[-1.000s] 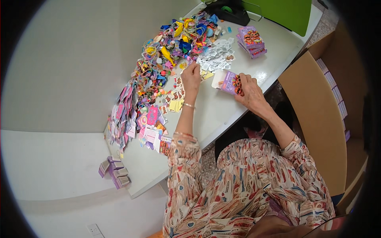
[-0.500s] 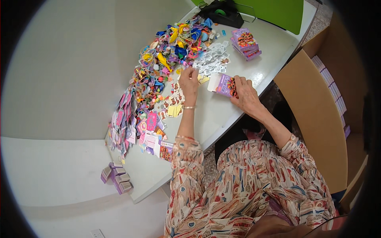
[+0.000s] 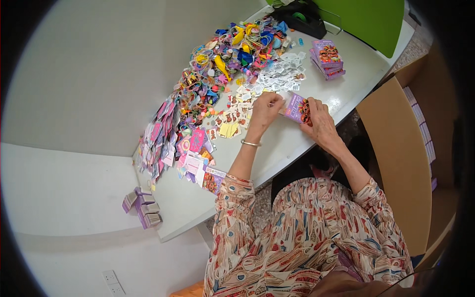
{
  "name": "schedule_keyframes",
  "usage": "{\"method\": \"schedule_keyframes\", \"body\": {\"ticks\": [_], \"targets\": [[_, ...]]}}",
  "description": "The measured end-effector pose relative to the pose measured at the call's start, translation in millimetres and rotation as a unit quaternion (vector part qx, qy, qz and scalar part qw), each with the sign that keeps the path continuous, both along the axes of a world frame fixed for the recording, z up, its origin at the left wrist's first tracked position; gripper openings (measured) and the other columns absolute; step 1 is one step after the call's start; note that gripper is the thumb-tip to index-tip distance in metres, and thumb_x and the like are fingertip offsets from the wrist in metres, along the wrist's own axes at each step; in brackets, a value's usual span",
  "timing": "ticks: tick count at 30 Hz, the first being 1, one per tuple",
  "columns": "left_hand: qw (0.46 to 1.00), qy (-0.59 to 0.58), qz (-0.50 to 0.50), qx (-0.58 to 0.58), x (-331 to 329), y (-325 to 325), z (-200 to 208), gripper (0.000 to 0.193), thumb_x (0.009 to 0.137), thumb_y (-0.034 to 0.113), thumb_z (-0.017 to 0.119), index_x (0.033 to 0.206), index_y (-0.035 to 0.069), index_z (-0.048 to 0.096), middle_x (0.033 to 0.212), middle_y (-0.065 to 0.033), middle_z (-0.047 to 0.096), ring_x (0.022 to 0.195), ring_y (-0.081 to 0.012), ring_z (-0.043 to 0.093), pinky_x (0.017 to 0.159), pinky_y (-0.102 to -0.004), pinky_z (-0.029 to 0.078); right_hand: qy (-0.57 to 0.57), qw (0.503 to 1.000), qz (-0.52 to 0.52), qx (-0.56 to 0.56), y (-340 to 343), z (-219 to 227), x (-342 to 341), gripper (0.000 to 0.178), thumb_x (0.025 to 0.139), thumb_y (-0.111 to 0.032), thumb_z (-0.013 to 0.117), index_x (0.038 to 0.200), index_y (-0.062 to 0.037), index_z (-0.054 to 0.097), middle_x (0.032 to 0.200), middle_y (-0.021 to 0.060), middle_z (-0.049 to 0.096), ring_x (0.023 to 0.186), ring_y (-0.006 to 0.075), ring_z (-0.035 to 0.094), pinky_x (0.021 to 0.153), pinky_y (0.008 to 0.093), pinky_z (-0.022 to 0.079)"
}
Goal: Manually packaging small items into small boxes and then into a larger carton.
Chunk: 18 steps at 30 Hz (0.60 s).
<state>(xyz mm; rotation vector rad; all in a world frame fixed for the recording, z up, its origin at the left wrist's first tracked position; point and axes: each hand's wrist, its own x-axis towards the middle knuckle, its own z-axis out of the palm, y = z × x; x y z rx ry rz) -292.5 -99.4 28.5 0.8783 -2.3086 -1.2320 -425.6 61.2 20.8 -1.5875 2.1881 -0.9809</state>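
Observation:
A small purple carton [image 3: 298, 107] with cartoon figures lies tilted in my right hand [image 3: 320, 121], its open end toward the left. My right fingers wrap over its near right side. At that open end is my left hand [image 3: 266, 111], thumb and fingertips pinched together. Whatever they pinch is too small to make out. Just beyond the left hand is a heap of small white packets [image 3: 282, 74]. Small sticker cards [image 3: 232, 117] and yellow slips [image 3: 229, 130] lie left of my left wrist.
Colourful trinkets [image 3: 217, 64] form a long pile along the wall. Pink-purple cards [image 3: 159, 132] and a flat purple carton [image 3: 212, 182] lie to the left. Purple cartons [image 3: 327, 58] are stacked at right, near a black tape dispenser [image 3: 299, 19]. A cardboard box [image 3: 391, 163] stands beside the table.
My left hand has moved from the white packets to the carton's open end, its fingers pinched. My right hand still holds the carton. The whole view has shifted slightly.

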Motion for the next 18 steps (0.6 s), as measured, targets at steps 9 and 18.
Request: {"method": "schedule_keyframes", "body": {"ticks": [9, 18], "targets": [[0.992, 0.03, -0.052, 0.108, 0.0, -31.8, 26.0, 0.028, 0.085, 0.016, 0.068, 0.106, -0.002, 0.067, 0.108, -0.0067, 0.066, 0.089, -0.0111, 0.062, 0.079, -0.0252, 0.049, -0.012, 1.0, -0.008, 0.009, 0.2, -4.7, -8.2, 0.074, 0.071, -0.011, 0.071, 0.132, 0.0026, 0.032, 0.117, 0.0223, 0.048, 0.108, 0.0403, 0.048, 0.091, 0.0451, 0.046], [0.895, -0.172, 0.227, -0.343, 7.5, -143.3, -46.1, 0.015, 0.077, 0.011, 0.062, 0.087, 0.002, 0.067, 0.088, -0.021, 0.066, 0.084, -0.0397, 0.063, 0.069, -0.0452, 0.051, 0.008, 1.0, -0.02, -0.005, -2.1, -5.2, -3.5, 0.071, 0.071, -0.012, 0.072, 0.129, 0.0044, 0.034, 0.116, 0.0225, 0.049, 0.106, 0.0402, 0.049, 0.09, 0.0443, 0.046]]}}
